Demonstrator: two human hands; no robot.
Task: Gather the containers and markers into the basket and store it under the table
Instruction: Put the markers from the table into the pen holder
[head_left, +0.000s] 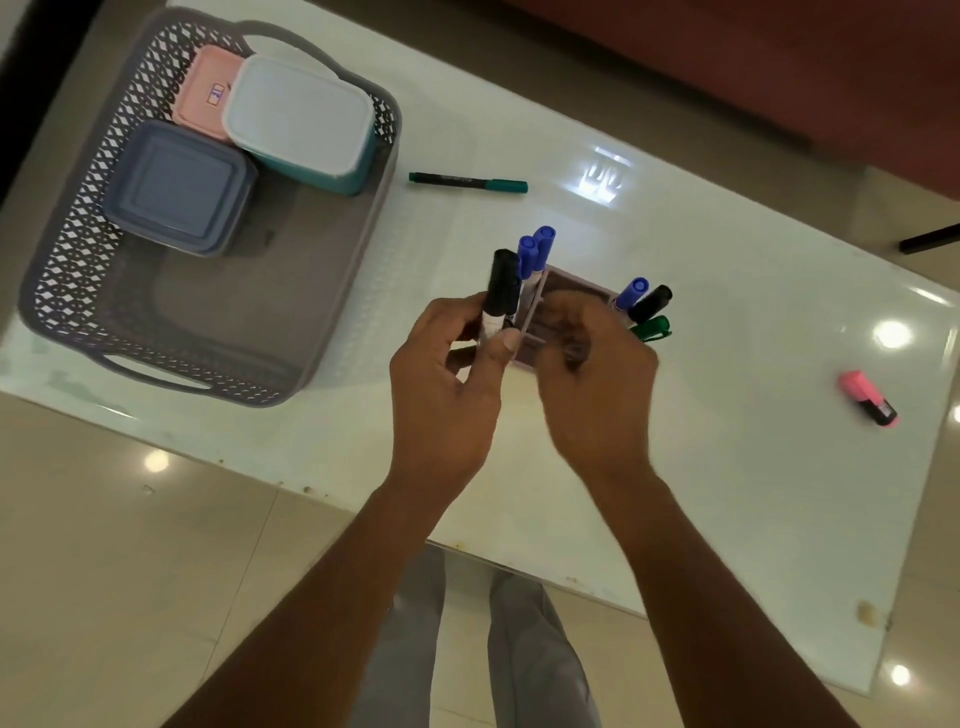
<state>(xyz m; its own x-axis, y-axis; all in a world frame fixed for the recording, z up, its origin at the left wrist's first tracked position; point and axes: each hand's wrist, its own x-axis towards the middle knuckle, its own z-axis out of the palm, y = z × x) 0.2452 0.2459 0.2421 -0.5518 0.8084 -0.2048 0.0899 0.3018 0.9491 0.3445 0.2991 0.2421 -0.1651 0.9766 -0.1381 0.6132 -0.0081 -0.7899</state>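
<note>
Left hand (441, 384): my grip pinches a black marker (501, 291), frame centre. Right hand (592, 374): over the marker holder (550, 317), blurred; grip state I cannot tell. Basket (72, 270), upper left, holds three containers (179, 187). Advice: steady the holder and lower the marker upright into a free slot.

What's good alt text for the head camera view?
The left hand grips a black marker at a marker holder on a white table; right hand blurred. A grey basket holds three lidded containers; a green marker and pink highlighter lie loose.

1 head camera looks steeply down onto the table (727, 322).
</note>
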